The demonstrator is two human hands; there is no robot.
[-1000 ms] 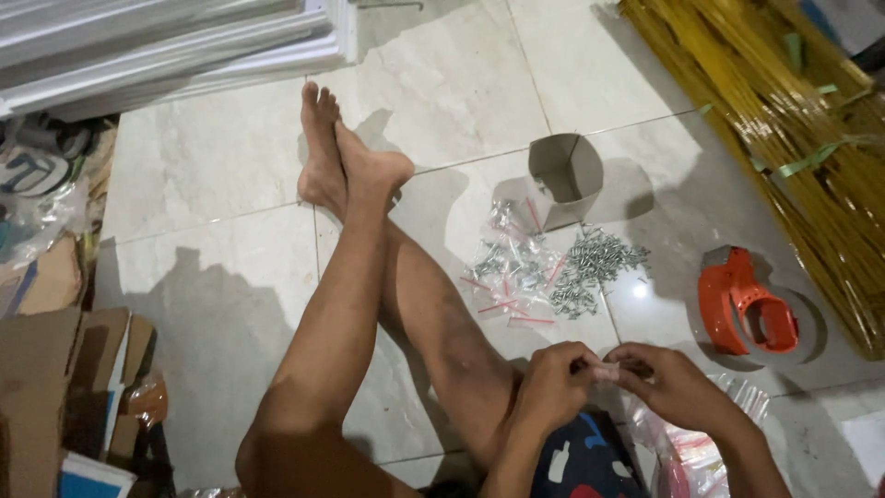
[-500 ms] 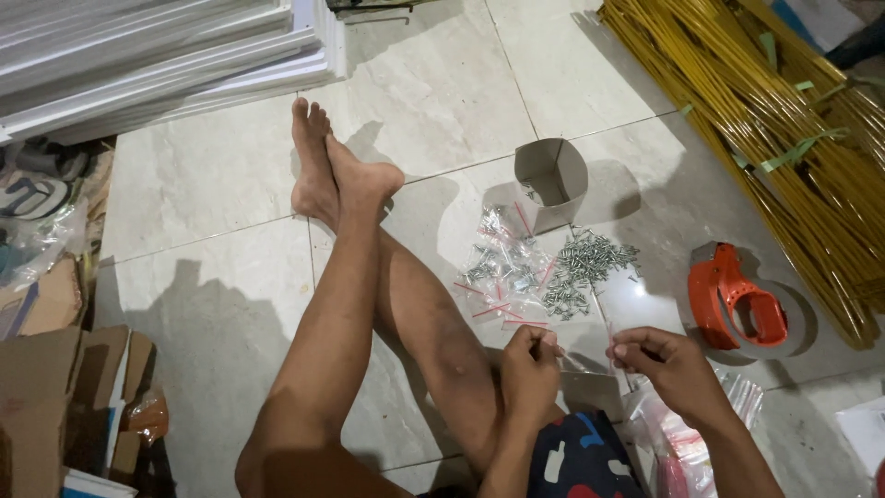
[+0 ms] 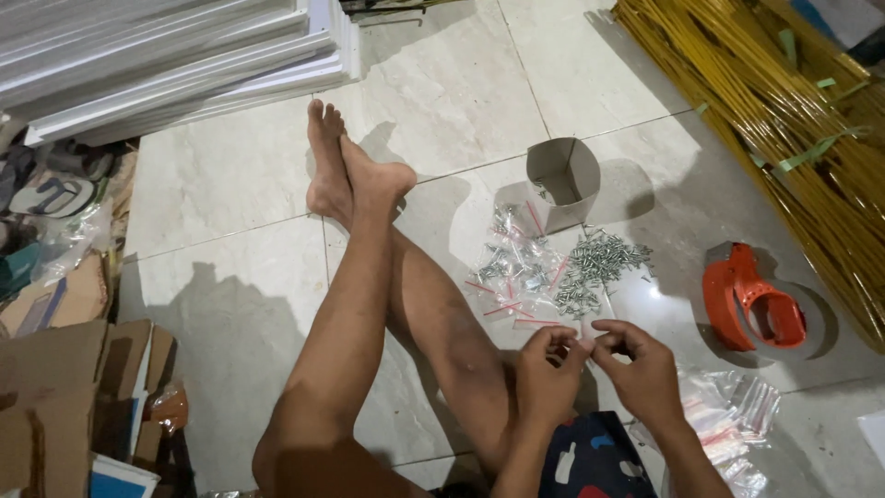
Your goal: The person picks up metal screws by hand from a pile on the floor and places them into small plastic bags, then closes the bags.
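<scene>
- Both hands have come back together since half a second ago, when they were spread apart with a small clear bag stretched between them; now the left hand point(image 3: 546, 373) and right hand point(image 3: 641, 369) meet fingertip to fingertip just above the lap.
- That closing-up suggests the work on one little bag is at its pinching or sealing stage, as I judge it.
- Fingers of both hands are drawn narrow, thumbs against forefingers, nipping something small and pale; whether it is a bag edge or a screw I cannot tell.
- Wrists angle inward, forearms rising from the bottom edge, beside the crossed bare legs.
- Just beyond the fingertips lie the filled small bags point(image 3: 512, 272) and the loose screw pile point(image 3: 597, 267) on the floor tile.
- Empty zip bags point(image 3: 733, 415) sit near the right wrist.
- Farther out: the orange tape dispenser point(image 3: 751, 304), then the folded cardboard piece point(image 3: 562, 180).
</scene>
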